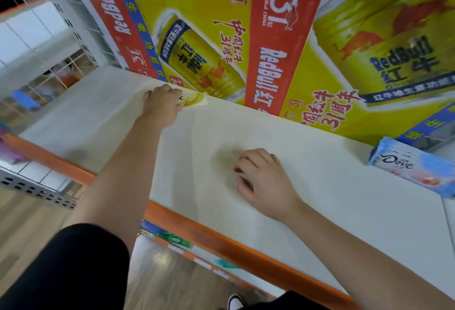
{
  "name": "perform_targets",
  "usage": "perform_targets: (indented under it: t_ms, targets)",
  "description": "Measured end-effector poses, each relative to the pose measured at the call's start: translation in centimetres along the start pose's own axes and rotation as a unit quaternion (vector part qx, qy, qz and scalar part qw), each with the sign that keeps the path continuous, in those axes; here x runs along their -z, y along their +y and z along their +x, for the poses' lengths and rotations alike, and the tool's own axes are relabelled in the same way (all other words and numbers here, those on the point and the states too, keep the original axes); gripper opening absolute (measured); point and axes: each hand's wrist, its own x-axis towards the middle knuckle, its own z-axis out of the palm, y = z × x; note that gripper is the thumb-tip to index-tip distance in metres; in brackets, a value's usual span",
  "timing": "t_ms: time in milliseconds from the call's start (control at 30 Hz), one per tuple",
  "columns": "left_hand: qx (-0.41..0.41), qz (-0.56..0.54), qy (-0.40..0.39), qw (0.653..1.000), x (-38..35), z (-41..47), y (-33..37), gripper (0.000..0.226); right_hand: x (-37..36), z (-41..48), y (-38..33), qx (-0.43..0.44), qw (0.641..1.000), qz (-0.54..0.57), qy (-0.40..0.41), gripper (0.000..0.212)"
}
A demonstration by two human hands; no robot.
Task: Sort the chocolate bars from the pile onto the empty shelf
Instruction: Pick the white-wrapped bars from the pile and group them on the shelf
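Note:
My left hand (161, 103) reaches to the back of the white shelf (103, 117) and grips a yellow-and-white chocolate bar (193, 99), which rests against the back panel. My right hand (263, 181) hovers over the middle of the shelf with its fingers curled and nothing in it. A stack of light blue chocolate bars (416, 167) lies at the right end of the shelf, well apart from both hands.
A large yellow and red poster (270, 39) forms the back wall behind the shelf. An orange rail (209, 233) edges the shelf front. Lower shelves with price tags (177, 240) and a wooden floor lie below. White perforated uprights (61, 14) stand at the left.

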Motion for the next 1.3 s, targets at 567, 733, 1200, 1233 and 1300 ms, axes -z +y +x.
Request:
perform_targets:
  t_ms: [567, 733, 1200, 1233, 1300]
  targets:
    - [-0.116, -0.257, 0.077, 0.956, 2.3, -14.3, 19.6, 0.021, 8.6, -12.9, 8.8, -0.046, 0.993, 0.027, 0.109, 0.013]
    - [-0.187, -0.318, 0.060, 0.928, 2.4, -19.8, 32.2, 0.020, 14.9, -23.7, 15.1, -0.139, 0.982, -0.004, 0.126, 0.014]
    - [-0.262, -0.362, -0.018, 0.895, 2.6, -32.6, 60.2, 0.020, 28.0, -49.4, 26.4, -0.295, 0.942, -0.032, 0.160, 0.009]
    - [-0.269, -0.361, -0.020, 0.893, 2.5, -32.9, 61.3, 0.020, 28.3, -50.4, 26.9, -0.308, 0.936, -0.028, 0.170, 0.009]
    - [-0.287, -0.358, -0.017, 0.888, 2.5, -33.4, 63.2, 0.019, 28.8, -52.0, 27.7, -0.328, 0.926, -0.029, 0.184, 0.009]
